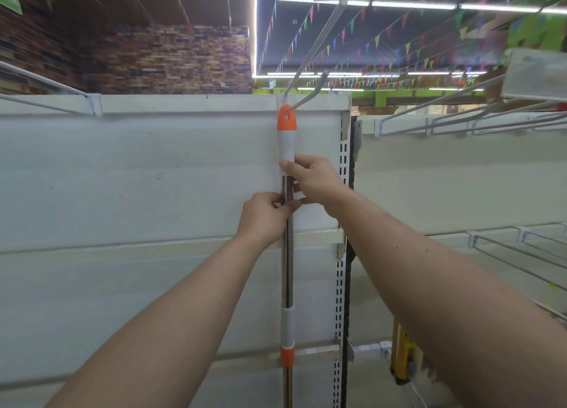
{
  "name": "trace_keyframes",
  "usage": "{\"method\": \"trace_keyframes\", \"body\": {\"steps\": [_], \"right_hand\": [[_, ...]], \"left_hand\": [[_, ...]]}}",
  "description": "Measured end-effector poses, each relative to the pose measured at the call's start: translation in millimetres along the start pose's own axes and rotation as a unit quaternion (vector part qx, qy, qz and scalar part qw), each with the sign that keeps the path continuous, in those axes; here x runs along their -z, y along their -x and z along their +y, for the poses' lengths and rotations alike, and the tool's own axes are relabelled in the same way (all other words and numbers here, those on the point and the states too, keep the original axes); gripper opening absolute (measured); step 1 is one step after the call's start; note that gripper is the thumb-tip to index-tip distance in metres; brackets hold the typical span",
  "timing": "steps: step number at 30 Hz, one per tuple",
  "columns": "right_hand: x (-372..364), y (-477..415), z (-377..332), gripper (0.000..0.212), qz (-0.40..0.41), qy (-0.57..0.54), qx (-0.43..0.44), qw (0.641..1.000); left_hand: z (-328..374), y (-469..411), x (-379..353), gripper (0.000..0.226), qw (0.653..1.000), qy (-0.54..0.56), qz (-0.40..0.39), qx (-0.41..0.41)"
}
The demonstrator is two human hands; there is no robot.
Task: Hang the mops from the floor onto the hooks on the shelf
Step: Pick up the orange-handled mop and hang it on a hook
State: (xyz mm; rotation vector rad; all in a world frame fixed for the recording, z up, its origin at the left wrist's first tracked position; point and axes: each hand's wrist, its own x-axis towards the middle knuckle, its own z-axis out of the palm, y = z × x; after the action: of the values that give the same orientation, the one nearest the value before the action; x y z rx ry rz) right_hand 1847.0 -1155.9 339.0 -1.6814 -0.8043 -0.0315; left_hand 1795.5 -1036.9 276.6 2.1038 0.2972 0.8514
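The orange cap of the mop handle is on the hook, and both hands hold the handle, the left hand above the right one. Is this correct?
Not quite: the head view shows the right hand above the left hand, not below. The rest stands: both hold the mop handle, and its orange cap is on the hook.

what stays out of sight

the mop [287,269] runs off the bottom edge, its lower end cut off. the right hand [316,183] covers the white grip's lower end and the left hand [264,217] hides some shaft. beside the shelf upright [338,300], a blurred yellow object [402,361] is unidentifiable.
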Motion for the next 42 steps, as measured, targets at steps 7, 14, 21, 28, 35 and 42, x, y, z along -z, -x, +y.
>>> {"method": "trace_keyframes", "body": {"steps": [7, 14, 21, 28, 35, 42], "right_hand": [[0, 2, 2, 0.039, 0.013, 0.012, 0.002, 1.0], [0, 12, 12, 0.012, 0.028, 0.015, 0.001, 0.999], [-3, 27, 22, 0.022, 0.076, 0.017, -0.03, 0.997], [-6, 57, 30, 0.023, 0.062, 0.004, -0.057, 0.996], [-33, 102, 52, 0.02, 0.003, -0.036, -0.107, 0.994], [-81, 157, 71, 0.02, -0.085, -0.065, -0.152, 0.983]], "left_hand": [[-3, 5, -3, 0.022, 1.0, -0.009, -0.015, -0.008], [-3, 14, -1, 0.025, 1.0, -0.019, 0.007, -0.005], [-1, 22, -1, 0.023, 0.997, -0.053, 0.058, 0.018], [-12, 50, 7, 0.024, 0.996, -0.051, 0.056, 0.05], [-38, 115, 29, 0.013, 0.992, -0.019, 0.075, 0.099], [-71, 193, 59, 0.01, 0.977, -0.009, 0.123, 0.173]]}}
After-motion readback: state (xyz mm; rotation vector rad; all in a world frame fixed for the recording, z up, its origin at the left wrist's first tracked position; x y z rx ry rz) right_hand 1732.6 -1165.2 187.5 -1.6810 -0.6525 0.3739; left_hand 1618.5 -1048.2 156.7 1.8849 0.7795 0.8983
